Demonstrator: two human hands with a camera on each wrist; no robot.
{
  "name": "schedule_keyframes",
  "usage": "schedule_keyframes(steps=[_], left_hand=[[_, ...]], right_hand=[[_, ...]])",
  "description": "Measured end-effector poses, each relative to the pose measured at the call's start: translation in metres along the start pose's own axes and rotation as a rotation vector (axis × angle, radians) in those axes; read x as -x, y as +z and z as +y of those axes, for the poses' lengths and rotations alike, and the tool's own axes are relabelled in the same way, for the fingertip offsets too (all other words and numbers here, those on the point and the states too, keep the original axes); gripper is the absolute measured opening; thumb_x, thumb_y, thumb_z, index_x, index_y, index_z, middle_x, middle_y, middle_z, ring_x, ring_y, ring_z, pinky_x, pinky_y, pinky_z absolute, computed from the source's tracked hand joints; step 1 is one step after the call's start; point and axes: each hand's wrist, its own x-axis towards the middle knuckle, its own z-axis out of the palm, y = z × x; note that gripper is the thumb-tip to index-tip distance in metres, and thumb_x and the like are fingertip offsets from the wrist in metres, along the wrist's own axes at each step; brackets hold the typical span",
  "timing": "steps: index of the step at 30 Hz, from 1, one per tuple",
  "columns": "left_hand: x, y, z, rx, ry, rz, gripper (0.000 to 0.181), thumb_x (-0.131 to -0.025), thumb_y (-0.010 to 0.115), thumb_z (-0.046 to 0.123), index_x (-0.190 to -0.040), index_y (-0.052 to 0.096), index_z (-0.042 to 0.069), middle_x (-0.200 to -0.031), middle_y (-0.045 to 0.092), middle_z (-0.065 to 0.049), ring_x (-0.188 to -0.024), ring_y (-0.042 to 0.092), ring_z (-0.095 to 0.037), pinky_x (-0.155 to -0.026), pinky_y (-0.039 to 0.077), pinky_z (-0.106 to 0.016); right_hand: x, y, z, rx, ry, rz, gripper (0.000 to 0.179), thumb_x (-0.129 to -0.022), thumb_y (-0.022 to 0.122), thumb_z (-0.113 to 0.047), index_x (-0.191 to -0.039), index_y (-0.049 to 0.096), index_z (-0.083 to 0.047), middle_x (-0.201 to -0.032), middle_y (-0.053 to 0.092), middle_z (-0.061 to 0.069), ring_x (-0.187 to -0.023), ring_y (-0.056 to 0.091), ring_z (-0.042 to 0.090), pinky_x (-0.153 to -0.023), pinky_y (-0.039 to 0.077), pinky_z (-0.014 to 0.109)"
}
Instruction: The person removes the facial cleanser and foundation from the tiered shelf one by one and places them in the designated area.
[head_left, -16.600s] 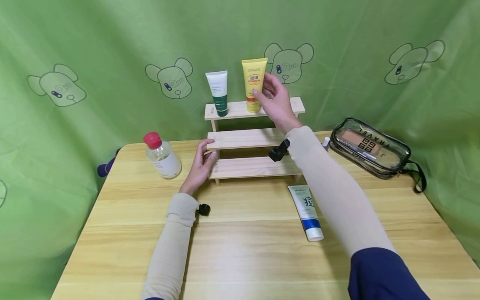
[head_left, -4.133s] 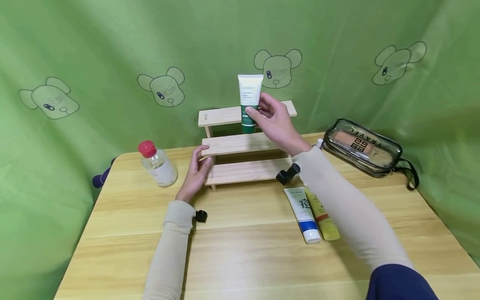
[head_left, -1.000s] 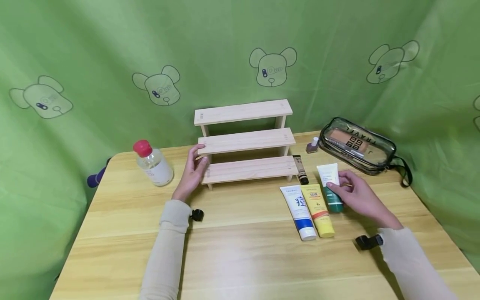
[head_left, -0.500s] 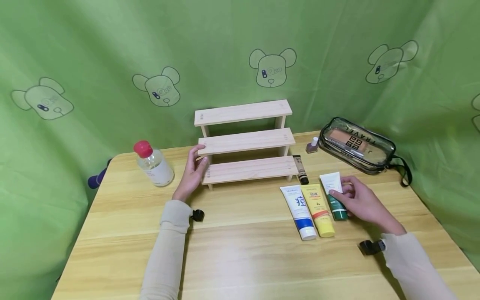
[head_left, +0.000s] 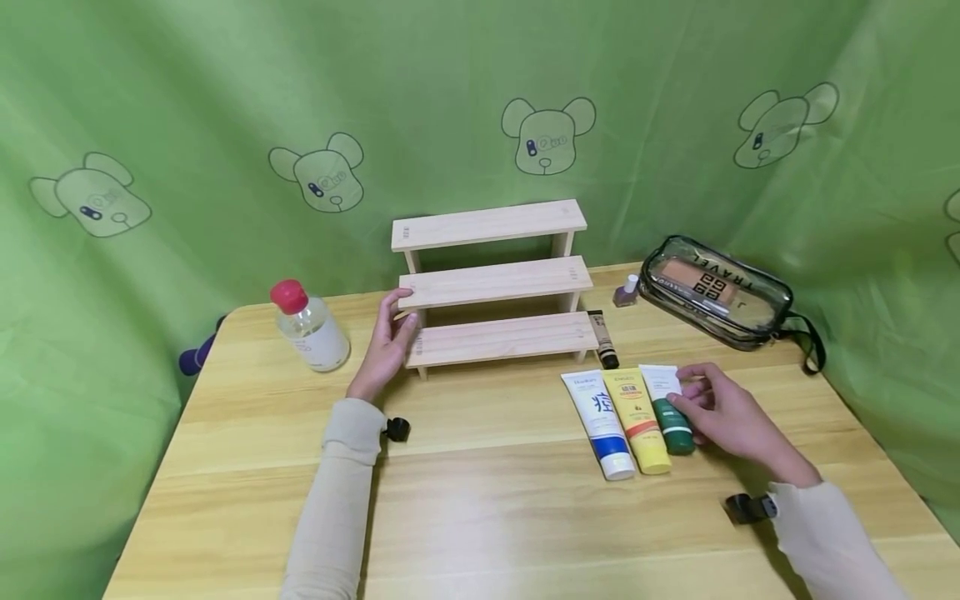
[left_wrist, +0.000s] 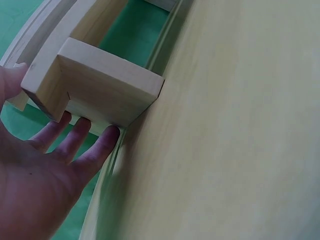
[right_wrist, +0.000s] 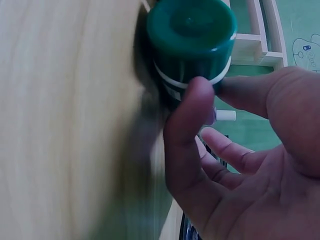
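Observation:
My right hand (head_left: 723, 408) pinches a white and green squeeze tube (head_left: 665, 392) by its side, thumb on the front. The tube lies close over the table, its green cap (right_wrist: 190, 27) facing the right wrist camera. Just left of it lie a yellow tube (head_left: 633, 417) and a white and blue tube (head_left: 597, 421), side by side. My left hand (head_left: 384, 350) holds the left end of a three-step wooden stand (head_left: 491, 283). In the left wrist view, its spread fingers (left_wrist: 92, 155) reach the stand's end leg. The stand's three steps are bare.
A clear bottle with a red cap (head_left: 311, 329) stands at left. Behind the tubes are a small dark and tan tube (head_left: 602, 337) and a nail polish bottle (head_left: 625, 292). A transparent travel pouch (head_left: 712, 292) lies at right. A green curtain (head_left: 450, 100) encloses the back.
Earlier, the yellow tube and the green one stood on the top step; both are now down by the white and blue tube. Lately the green tube came nearer and lower; the left hand stayed.

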Motion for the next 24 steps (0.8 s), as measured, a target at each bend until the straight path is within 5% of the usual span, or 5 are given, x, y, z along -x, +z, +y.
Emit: schedule_keyframes(steps=[17, 24], left_hand=[[0.000, 0.000, 0.002, -0.003, -0.002, -0.007, 0.047, -0.116, 0.050, 0.012, -0.159, 0.039, 0.025, -0.139, 0.053, -0.030, -0.127, 0.057, -0.045, -0.103, 0.048, -0.035], [0.001, 0.001, 0.004, -0.009, -0.003, 0.013, 0.047, -0.115, 0.052, 0.011, -0.159, 0.040, 0.024, -0.136, 0.054, -0.026, -0.121, 0.059, -0.040, -0.098, 0.051, -0.031]], right_hand=[[0.001, -0.008, 0.005, 0.039, -0.034, -0.066, 0.045, -0.116, 0.055, -0.023, -0.148, 0.046, 0.007, -0.124, 0.063, 0.029, -0.107, 0.069, 0.036, -0.069, 0.060, 0.029], [-0.008, -0.013, 0.004, 0.049, -0.050, -0.003, 0.046, -0.117, 0.049, -0.026, -0.150, 0.046, 0.007, -0.127, 0.063, 0.032, -0.111, 0.068, 0.045, -0.075, 0.057, 0.029]])
